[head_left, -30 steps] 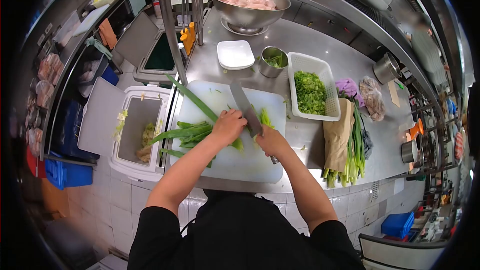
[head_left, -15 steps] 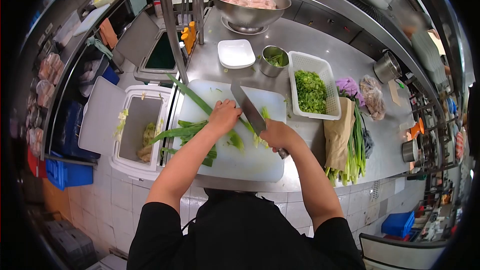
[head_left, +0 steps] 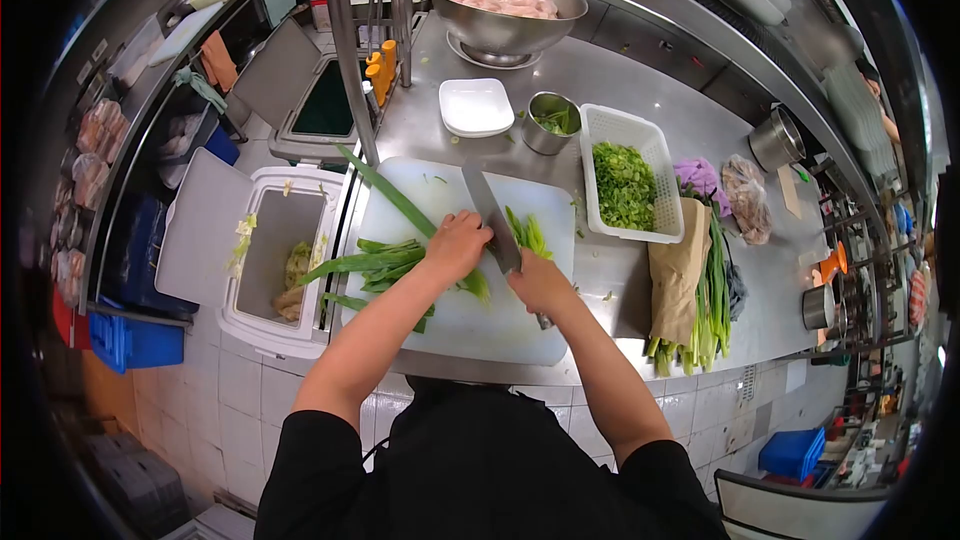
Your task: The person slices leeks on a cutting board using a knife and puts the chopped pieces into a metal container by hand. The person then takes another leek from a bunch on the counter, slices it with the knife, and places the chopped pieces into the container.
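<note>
On the white cutting board (head_left: pixel 500 335), my left hand (head_left: pixel 460 243) presses down on a long green onion (head_left: pixel 393 192), fingers curled round it close to the blade. My right hand (head_left: pixel 540 285) grips a cleaver-like kitchen knife (head_left: pixel 490 210) by its handle, the blade pointing away from me. Cut green onion pieces (head_left: pixel 527 230) lie just right of the blade. More green onion lengths (head_left: pixel 375 265) rest on the board's left side, partly under my left forearm.
Right of the board stand a white basket of chopped greens (head_left: pixel 660 180) and a paper-wrapped green onion bundle (head_left: pixel 680 275). Behind it are a metal pot (head_left: pixel 550 142), white dishes (head_left: pixel 475 105) and a steel bowl of raw meat (head_left: pixel 505 35). An open bin (head_left: pixel 270 315) adjoins the left.
My right hand and the knife have shifted slightly left, towards my left hand, which has moved a little right. The cut pieces now lie more to the blade's right.
</note>
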`<action>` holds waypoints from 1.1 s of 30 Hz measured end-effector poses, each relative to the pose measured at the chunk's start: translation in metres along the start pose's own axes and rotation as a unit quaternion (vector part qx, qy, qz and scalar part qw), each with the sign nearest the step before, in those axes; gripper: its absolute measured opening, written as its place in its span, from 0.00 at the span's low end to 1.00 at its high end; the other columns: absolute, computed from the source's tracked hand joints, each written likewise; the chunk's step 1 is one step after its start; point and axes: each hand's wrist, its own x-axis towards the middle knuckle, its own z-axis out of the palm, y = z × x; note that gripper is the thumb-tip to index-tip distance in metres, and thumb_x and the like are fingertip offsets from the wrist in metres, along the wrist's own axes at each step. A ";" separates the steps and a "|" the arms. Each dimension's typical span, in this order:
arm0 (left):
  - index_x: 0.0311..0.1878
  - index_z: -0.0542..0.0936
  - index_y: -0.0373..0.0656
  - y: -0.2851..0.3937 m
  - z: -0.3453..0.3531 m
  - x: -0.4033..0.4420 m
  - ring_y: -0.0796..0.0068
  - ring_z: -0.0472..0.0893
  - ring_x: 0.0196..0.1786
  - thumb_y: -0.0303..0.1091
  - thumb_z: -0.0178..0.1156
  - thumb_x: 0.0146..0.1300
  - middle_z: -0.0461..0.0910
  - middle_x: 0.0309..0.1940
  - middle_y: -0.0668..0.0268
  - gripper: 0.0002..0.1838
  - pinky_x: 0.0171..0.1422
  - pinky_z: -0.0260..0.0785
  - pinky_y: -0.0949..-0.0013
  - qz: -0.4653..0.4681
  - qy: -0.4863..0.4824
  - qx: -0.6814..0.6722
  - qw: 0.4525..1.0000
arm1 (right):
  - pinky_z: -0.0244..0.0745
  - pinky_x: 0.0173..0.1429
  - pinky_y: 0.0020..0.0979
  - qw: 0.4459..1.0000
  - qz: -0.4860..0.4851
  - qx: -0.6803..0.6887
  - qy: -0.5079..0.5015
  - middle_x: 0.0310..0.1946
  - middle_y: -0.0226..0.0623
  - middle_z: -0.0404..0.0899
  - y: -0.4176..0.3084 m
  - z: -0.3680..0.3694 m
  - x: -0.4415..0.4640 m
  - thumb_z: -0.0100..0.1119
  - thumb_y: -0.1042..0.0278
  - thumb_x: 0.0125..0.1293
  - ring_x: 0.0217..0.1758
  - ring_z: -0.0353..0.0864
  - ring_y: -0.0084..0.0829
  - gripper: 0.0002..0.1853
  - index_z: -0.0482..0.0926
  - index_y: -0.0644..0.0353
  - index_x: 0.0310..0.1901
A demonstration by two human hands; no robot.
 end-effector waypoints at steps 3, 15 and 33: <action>0.40 0.85 0.45 0.002 0.003 -0.003 0.59 0.78 0.57 0.29 0.66 0.59 0.80 0.43 0.63 0.06 0.64 0.69 0.54 0.002 -0.009 -0.006 1.000 | 0.85 0.39 0.46 0.998 -0.001 0.046 -0.043 0.32 0.56 0.86 -0.006 -0.025 0.010 0.50 0.63 0.70 0.23 0.86 0.46 0.22 0.73 0.71 0.59; 0.43 0.85 0.48 -0.014 -0.062 -0.017 0.57 0.79 0.58 0.28 0.65 0.60 0.83 0.46 0.65 0.08 0.62 0.72 0.53 -0.060 -0.141 -0.055 0.987 | 0.80 0.29 0.39 0.995 0.000 0.093 -0.024 0.26 0.45 0.83 0.012 -0.012 -0.002 0.54 0.61 0.72 0.19 0.83 0.37 0.27 0.70 0.72 0.65; 0.47 0.84 0.48 0.020 -0.039 -0.060 0.62 0.75 0.60 0.32 0.71 0.55 0.78 0.51 0.68 0.15 0.66 0.65 0.53 0.061 -0.060 -0.046 0.995 | 0.80 0.32 0.41 0.993 0.008 0.114 0.023 0.27 0.48 0.84 0.015 -0.001 -0.027 0.57 0.59 0.70 0.22 0.84 0.40 0.21 0.75 0.68 0.57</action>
